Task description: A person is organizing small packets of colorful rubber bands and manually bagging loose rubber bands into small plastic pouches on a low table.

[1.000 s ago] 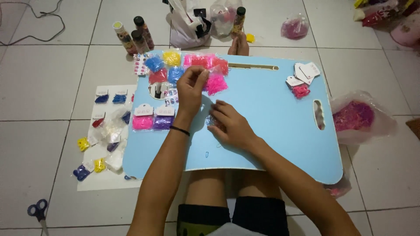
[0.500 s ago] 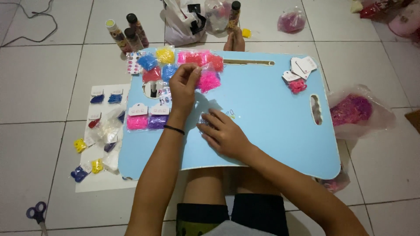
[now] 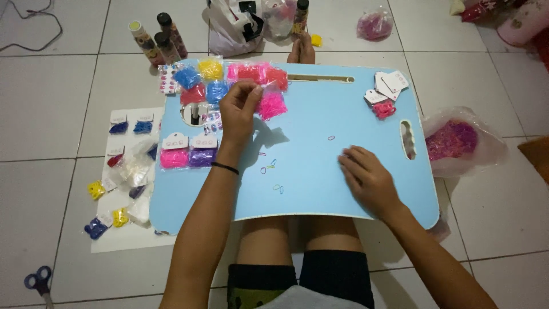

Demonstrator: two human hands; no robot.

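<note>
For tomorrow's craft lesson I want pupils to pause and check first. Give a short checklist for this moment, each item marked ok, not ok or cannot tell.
1. Lap table lies level across the knees: ok.
2. Left hand has its fingertips on the pink bag of bands at the table's far edge: ok; whether the grip is closed on it: cannot tell.
3. Right hand rests flat on the table and holds nothing: ok.
4. Loose bands lie on the table between the hands, none at the edge: ok.
5. Filled pink and purple cards sit left of the left forearm, apart from the loose bands: ok.
6. Scissors lie on the floor, away from both hands: ok.
</note>
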